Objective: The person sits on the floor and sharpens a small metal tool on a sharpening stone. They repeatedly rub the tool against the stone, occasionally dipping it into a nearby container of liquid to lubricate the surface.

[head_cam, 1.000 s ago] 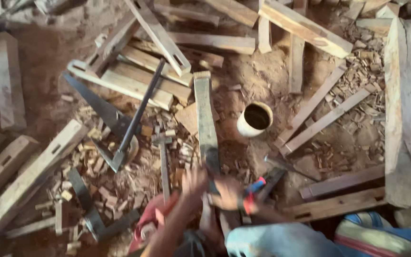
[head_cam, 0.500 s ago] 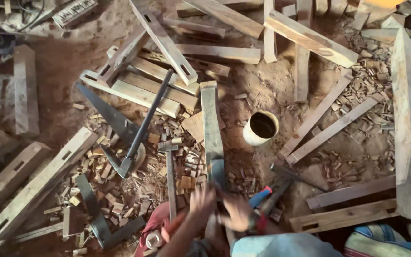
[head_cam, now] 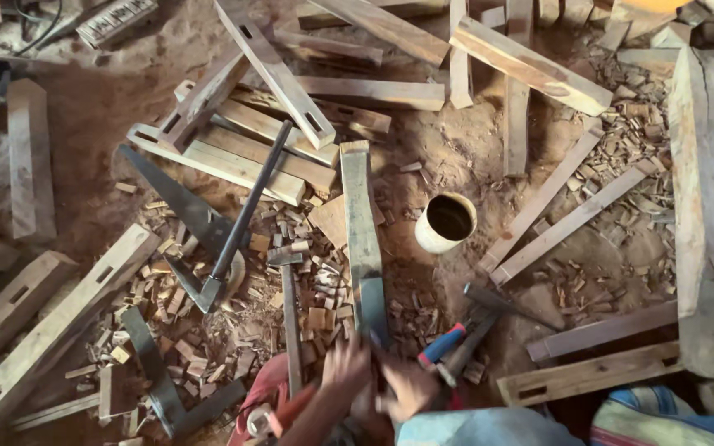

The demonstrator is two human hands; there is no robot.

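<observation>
— Where are the hands?

— Both at the bottom middle of the view. The left hand (head_cam: pixel 345 363) and the right hand (head_cam: pixel 405 386) sit close together at the near end of a long grey-green wooden plank (head_cam: pixel 363 239), which lies on the dirt floor (head_cam: pixel 117 107) and runs straight away from the person.

— Are they gripping it?

— The left hand's fingers are spread and curve over the plank's end. The right hand is blurred; its fingers look bent inward beside the plank, but I cannot tell whether they close on anything.

— Any containers, labels or signs?

— One container: a pale, round open can (head_cam: pixel 446 221) with a dark inside, lying tilted on the dirt just right of the plank, apart from it. I see no label on it. At the top left is a flat, light rectangular thing (head_cam: pixel 116 20) with dark markings, too small to make out.

— Tools nearby?

— A hammer (head_cam: pixel 288 314) lies just left of the plank, head away from the person. Further left, a long dark-handled adze (head_cam: pixel 241 219) rests over a handsaw (head_cam: pixel 183 211). To the right of the hands lies a tool with a blue and red handle (head_cam: pixel 444 344). Wood chips (head_cam: pixel 208 330) cover the ground between them, with mortised timbers (head_cam: pixel 274 74) stacked beyond.
</observation>
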